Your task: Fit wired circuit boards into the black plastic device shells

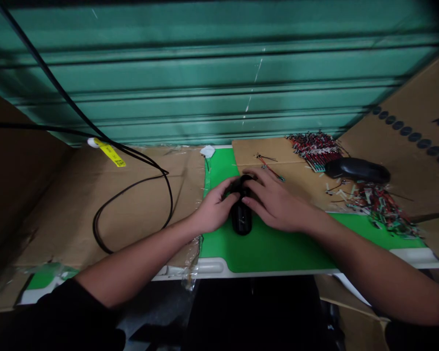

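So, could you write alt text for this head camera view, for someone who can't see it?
The left hand and right hand hold a black cylindrical object on a green mat, beside heaps of red wired parts on cardboard.

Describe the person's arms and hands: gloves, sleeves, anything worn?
The left hand and right hand are bare, with no gloves, rings or watch visible. The arms are bare up to a black sleeve on each side: the left sleeve and the right sleeve. Neither arm shows cables or markings.
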`<state>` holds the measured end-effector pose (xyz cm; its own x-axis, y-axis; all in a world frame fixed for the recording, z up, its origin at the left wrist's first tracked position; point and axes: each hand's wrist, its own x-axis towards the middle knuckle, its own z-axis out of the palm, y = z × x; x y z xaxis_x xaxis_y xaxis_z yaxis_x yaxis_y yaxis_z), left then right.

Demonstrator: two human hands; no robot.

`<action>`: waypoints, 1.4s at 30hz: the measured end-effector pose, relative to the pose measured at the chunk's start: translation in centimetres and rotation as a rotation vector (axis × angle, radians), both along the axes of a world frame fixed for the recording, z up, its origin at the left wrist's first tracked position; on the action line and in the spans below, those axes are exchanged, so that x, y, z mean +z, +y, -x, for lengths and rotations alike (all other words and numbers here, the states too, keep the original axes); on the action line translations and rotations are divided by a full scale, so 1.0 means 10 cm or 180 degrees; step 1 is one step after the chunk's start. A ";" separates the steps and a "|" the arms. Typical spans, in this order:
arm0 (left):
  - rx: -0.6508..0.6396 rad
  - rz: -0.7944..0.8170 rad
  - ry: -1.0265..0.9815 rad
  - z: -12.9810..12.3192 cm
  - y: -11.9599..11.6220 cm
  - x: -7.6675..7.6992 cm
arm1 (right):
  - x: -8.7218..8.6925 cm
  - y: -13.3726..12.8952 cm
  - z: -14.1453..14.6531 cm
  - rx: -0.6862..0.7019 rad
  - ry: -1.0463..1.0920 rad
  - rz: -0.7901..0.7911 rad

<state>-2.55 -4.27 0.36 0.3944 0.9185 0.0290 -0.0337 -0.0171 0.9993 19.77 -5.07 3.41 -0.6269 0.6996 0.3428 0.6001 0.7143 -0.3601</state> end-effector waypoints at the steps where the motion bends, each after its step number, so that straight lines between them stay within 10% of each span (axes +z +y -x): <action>1: 0.0004 0.0051 -0.0012 0.00 0.00 0.01 | 0.02 0.00 -0.01 0.0010 0.0025 -0.0003; 16: 0.0192 0.1294 -0.0441 0.02 0.05 0.07 | 0.04 -0.05 0.01 0.0204 0.0598 0.0622; 22: 0.0259 0.0053 0.0882 0.11 -0.01 0.46 | 0.04 -0.08 0.07 0.0044 0.0728 0.0540; 31: 0.0461 -0.0876 0.3487 -0.21 -0.47 0.92 | 0.08 -0.24 0.25 0.0174 0.0683 0.0315; 38: 0.0705 -0.0917 0.3340 -0.03 -0.76 1.04 | 0.01 -0.16 0.09 0.0724 0.1153 0.0285; 42: 0.0489 -0.0691 0.2648 0.45 -1.45 1.30 | -0.05 0.09 -0.10 -0.0066 0.1431 0.0249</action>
